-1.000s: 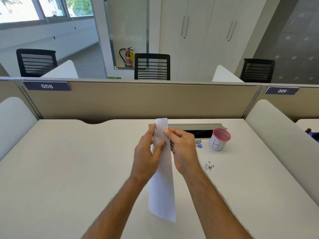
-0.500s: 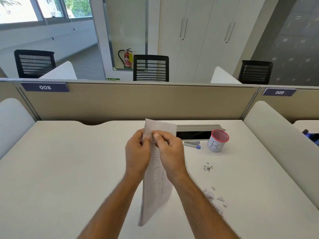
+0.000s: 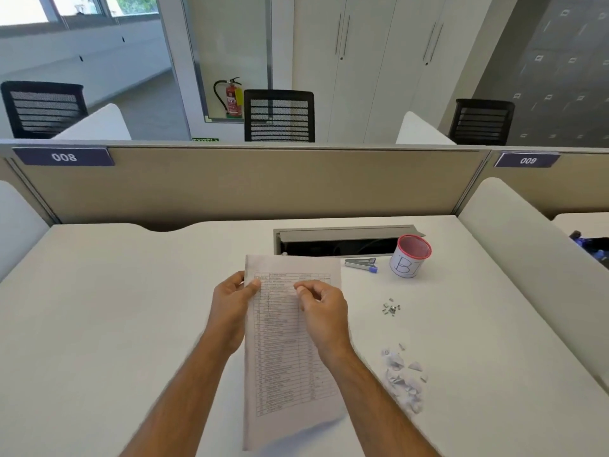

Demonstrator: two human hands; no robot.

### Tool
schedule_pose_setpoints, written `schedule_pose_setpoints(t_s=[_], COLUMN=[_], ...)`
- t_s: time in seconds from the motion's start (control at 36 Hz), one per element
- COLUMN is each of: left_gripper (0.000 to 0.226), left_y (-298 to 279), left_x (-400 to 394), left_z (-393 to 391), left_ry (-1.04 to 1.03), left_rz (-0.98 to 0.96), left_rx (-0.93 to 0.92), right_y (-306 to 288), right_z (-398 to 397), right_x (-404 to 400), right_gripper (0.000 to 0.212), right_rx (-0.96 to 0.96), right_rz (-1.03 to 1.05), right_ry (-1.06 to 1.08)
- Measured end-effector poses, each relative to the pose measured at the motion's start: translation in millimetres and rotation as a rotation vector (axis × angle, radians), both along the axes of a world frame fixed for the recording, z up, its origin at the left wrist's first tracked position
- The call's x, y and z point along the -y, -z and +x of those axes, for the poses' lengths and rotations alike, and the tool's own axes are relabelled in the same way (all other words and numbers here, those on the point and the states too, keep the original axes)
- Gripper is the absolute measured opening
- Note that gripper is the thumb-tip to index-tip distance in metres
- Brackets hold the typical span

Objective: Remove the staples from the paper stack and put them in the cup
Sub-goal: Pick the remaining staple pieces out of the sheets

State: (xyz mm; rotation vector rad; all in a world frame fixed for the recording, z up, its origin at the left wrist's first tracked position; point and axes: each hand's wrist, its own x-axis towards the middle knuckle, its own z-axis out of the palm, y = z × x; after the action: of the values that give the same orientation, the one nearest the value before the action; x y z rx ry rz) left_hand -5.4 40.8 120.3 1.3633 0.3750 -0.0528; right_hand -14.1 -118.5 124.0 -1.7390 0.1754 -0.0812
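Note:
A printed paper stack (image 3: 283, 357) with a table of text is held up over the white desk (image 3: 115, 308), its printed face towards me. My left hand (image 3: 230, 308) grips its upper left edge, thumb on the front. The curled fingers of my right hand (image 3: 324, 311) pinch at the sheet's upper middle; what sits between the fingertips is too small to see. A white cup (image 3: 410, 257) with a red rim and the letter B stands at the back right. Several loose staples (image 3: 391, 308) lie on the desk in front of the cup.
A small metal tool with a blue tip (image 3: 361, 263) lies left of the cup, beside an open cable slot (image 3: 342, 242). Torn paper scraps (image 3: 403, 377) are scattered to the right of my right forearm. A beige partition (image 3: 250, 186) closes the back of the desk.
The paper stack has turned from edge-on to face me, showing its printed table. Both hands have moved apart slightly on its top, and my view has tilted down.

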Motion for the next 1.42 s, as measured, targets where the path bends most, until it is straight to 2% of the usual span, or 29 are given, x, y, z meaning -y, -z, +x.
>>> schedule_pose_setpoints(t_s=[0.56, 1.0, 1.11, 1.25, 1.42], left_gripper=[0.022, 0.016, 0.015, 0.012, 0.014], left_y=[45, 58, 57, 55, 58], left_x=[-12, -10, -7, -8, -13], left_z=[19, 45, 45, 47, 50], left_ry=[0.023, -0.02, -0.017, -0.021, -0.017], left_rz=[0.02, 0.094, 0.132, 0.131, 0.116], left_rx=[-0.128, -0.137, -0.106, -0.089, -0.093], right_y=[59, 83, 89, 98, 108], right_z=[29, 80, 96, 142, 185], right_x=[17, 24, 32, 60, 92], right_gripper=[0.018, 0.019, 0.022, 0.033, 0.034], right_rx=[-0.178, -0.201, -0.183, -0.14, -0.082], right_rz=[-0.14, -0.257, -0.37, -0.57, -0.974], right_ry=[-0.052, -0.05, -0.025, 0.107, 0.03])
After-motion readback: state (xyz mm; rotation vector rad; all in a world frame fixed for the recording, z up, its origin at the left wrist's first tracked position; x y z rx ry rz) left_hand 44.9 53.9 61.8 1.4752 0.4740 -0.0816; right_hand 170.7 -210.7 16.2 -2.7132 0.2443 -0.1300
